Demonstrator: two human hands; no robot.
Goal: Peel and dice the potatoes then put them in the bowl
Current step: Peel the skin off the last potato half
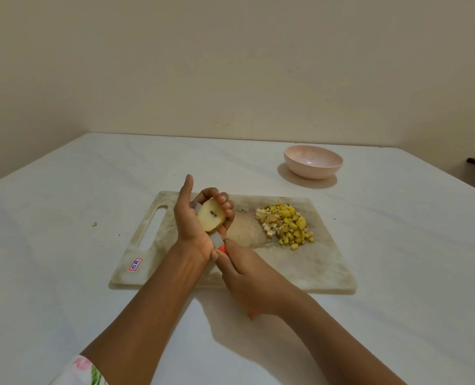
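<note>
My left hand (pixel 194 218) cups a halved potato (pixel 210 215) above the cutting board (pixel 300 268), cut face up, with a dark spot in its middle. My right hand (pixel 247 276) grips a knife (pixel 222 247) by its orange handle. The blade runs up under the potato, its tip showing by my left fingers. A heap of yellow potato dice (pixel 286 225) lies on the right part of the board. The pink bowl (pixel 313 162) stands empty behind the board to the right.
A white cloth covers the table (pixel 64 204). The board has a handle slot (pixel 153 227) on its left and a small label at its near left corner. A tiny scrap (pixel 94 224) lies left of the board.
</note>
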